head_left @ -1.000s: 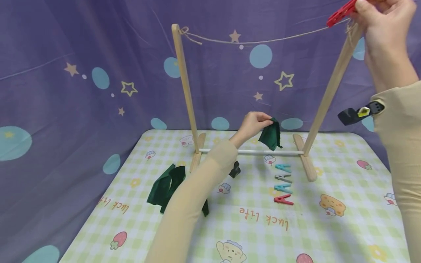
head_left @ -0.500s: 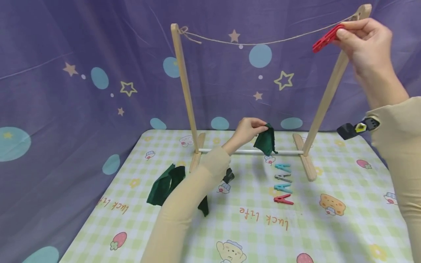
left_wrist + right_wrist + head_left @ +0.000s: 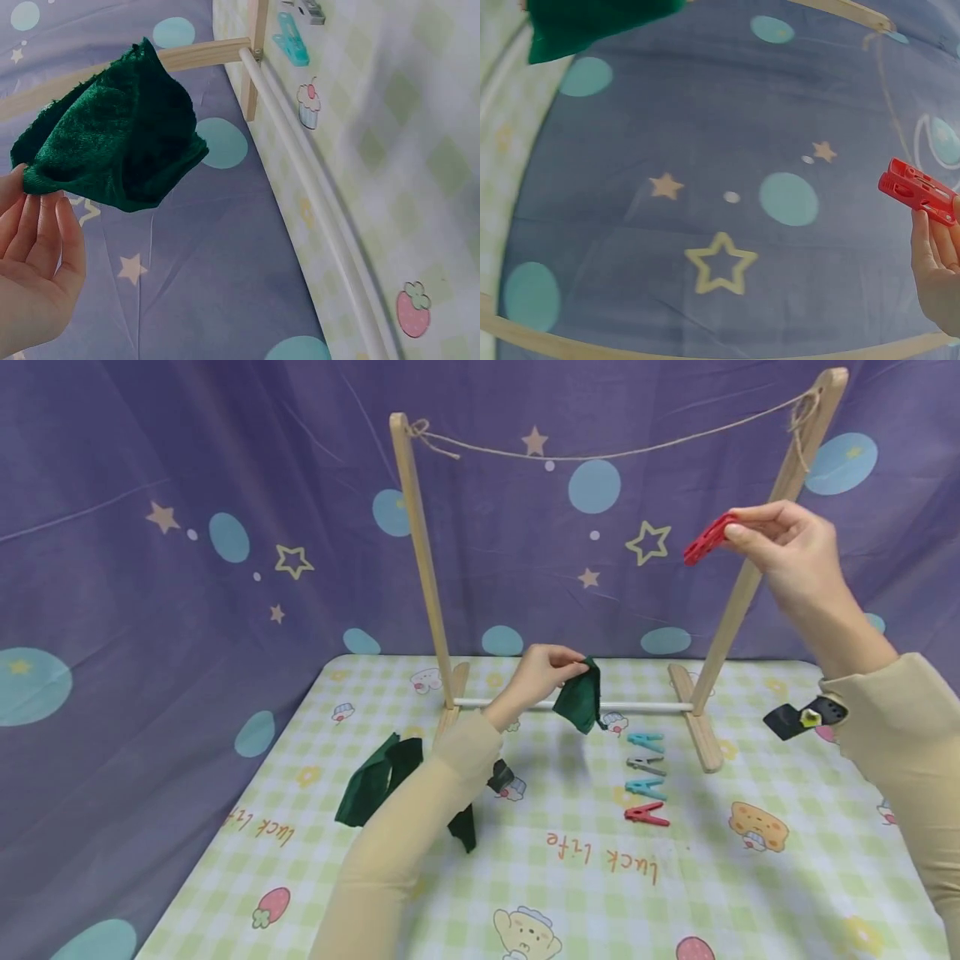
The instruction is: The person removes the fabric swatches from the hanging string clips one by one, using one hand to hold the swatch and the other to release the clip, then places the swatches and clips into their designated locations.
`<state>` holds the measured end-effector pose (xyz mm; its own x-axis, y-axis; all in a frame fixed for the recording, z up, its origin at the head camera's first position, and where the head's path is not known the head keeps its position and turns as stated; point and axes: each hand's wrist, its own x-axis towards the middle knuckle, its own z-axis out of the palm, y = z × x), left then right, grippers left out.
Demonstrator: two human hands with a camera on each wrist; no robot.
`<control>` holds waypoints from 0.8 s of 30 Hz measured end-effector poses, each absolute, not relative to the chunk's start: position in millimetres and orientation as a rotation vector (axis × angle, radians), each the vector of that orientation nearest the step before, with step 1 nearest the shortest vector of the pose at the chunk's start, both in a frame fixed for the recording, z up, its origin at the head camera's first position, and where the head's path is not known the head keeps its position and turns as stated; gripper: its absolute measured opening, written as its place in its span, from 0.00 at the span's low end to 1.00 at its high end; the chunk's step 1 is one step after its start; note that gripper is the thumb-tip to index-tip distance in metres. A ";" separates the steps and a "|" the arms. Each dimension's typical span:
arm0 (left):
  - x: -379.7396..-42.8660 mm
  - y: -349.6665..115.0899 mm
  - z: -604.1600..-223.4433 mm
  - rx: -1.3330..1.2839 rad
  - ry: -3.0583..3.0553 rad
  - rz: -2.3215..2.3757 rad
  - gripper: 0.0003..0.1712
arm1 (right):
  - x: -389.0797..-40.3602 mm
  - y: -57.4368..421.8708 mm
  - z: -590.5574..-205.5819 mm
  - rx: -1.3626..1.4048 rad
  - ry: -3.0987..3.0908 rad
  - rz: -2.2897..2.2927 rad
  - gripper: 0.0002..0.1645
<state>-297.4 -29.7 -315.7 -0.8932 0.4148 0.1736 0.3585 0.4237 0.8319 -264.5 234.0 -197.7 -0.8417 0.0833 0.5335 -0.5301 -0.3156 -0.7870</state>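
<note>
Between thumb and fingers, my left hand (image 3: 542, 678) pinches a small dark green velvet cloth (image 3: 577, 700) by its upper corner. The cloth hangs in front of the rack's white crossbar (image 3: 645, 707); the left wrist view shows the folded green cloth (image 3: 112, 135) at the fingertips. My right hand (image 3: 795, 553) holds a red clothespin (image 3: 708, 538) in front of the right wooden post, below the string. In the right wrist view the red clothespin (image 3: 919, 191) lies between thumb and fingers. More green cloth (image 3: 375, 781) lies on the table, partly hidden behind my left sleeve.
A twine line (image 3: 600, 457) sags between two wooden posts (image 3: 423, 552). In a column on the table lie two teal clothespins (image 3: 645, 788), a grey clothespin (image 3: 645, 766) and a red clothespin (image 3: 647, 814). A purple curtain (image 3: 300, 485) hangs behind the checked tablecloth (image 3: 600, 910).
My right hand has come down and leftward from the right post's top, still holding the red clothespin. My left hand has moved down and left with the green cloth.
</note>
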 end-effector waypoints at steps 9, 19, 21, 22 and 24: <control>-289.2 -51.0 -323.4 0.623 2.670 1.497 0.11 | -252.8 230.0 -243.4 0.480 -1.843 2.077 0.09; -284.3 -70.2 -332.5 0.608 2.755 1.348 0.10 | -238.8 224.2 -285.0 0.337 -2.208 1.830 0.09; -283.0 -73.6 -334.0 0.607 2.752 1.315 0.10 | -235.4 223.0 -291.8 0.323 -2.248 1.817 0.10; -282.3 -75.2 -334.8 0.603 2.746 1.301 0.10 | -233.4 222.8 -295.2 0.326 -2.259 1.825 0.12; -280.7 -78.2 -336.1 0.597 2.735 1.282 0.10 | -229.3 221.7 -301.3 0.315 -2.293 1.814 0.13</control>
<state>-280.7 -78.2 -336.1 -0.9229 0.3703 0.1055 0.3179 0.5785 0.7512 -229.3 221.7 -301.3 -0.9572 -0.0425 0.2864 -0.2885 0.2243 -0.9309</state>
